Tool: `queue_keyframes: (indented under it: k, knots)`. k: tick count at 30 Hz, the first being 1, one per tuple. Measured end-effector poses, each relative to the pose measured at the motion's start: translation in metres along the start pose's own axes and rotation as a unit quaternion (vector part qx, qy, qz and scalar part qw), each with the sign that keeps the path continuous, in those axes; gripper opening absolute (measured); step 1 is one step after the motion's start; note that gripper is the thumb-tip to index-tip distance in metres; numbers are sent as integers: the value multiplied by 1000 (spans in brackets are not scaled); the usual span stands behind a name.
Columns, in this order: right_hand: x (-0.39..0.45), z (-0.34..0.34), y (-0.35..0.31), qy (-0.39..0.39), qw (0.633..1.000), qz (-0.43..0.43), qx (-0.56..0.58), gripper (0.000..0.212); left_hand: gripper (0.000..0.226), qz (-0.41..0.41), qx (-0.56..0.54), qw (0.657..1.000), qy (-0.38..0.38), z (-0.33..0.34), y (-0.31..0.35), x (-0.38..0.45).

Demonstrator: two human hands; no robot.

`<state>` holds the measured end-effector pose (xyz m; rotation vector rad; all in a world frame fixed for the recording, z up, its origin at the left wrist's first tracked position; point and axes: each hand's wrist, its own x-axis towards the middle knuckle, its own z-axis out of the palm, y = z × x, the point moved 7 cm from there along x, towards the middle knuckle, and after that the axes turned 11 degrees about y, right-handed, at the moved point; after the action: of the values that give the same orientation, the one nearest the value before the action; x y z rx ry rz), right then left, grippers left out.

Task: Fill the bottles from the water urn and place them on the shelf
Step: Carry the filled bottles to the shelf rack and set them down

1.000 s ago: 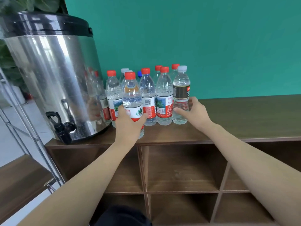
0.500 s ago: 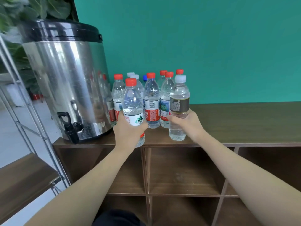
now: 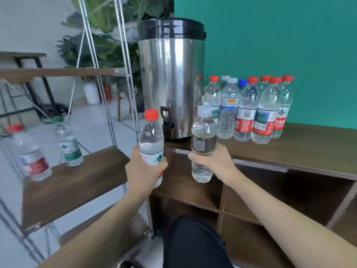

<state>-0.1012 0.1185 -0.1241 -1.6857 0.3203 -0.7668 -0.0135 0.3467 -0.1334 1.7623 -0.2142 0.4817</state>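
Bottles fill both hands: the left hand (image 3: 144, 171) grips a red-capped bottle (image 3: 151, 144), the right hand (image 3: 210, 163) grips a white-capped, dark-labelled bottle (image 3: 203, 144), both upright in the air before the steel water urn (image 3: 171, 80). More bottles (image 3: 249, 111) stand clustered on the worktop (image 3: 309, 149). Two bottles (image 3: 48, 149) stand on the shelf (image 3: 73, 186) at left.

Teal wall (image 3: 280, 45), wooden cabinet (image 3: 309, 151), plants (image 3: 108, 18)

No wording could be read with certainty; the rightmost bottle (image 3: 280, 120) beside the urn (image 3: 170, 80) bore blurred white characters on red.
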Motion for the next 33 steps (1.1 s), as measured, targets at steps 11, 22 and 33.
queue_keyframes:
  k: [11, 22, 33]
  knots:
    - [-12, 205, 35, -119, 992, 42, 15, 46, 54, -47, 50, 992, 105, -141, -98, 52]
    - [25, 344, 61, -168, 986, 19, 4, 56, 58, -80, 55, 984, 152, -173, -163, 99]
    - [37, 374, 74, -223, 974, -8, 33, 59, 63, -93, 51, 985, 138, -167, -195, 114]
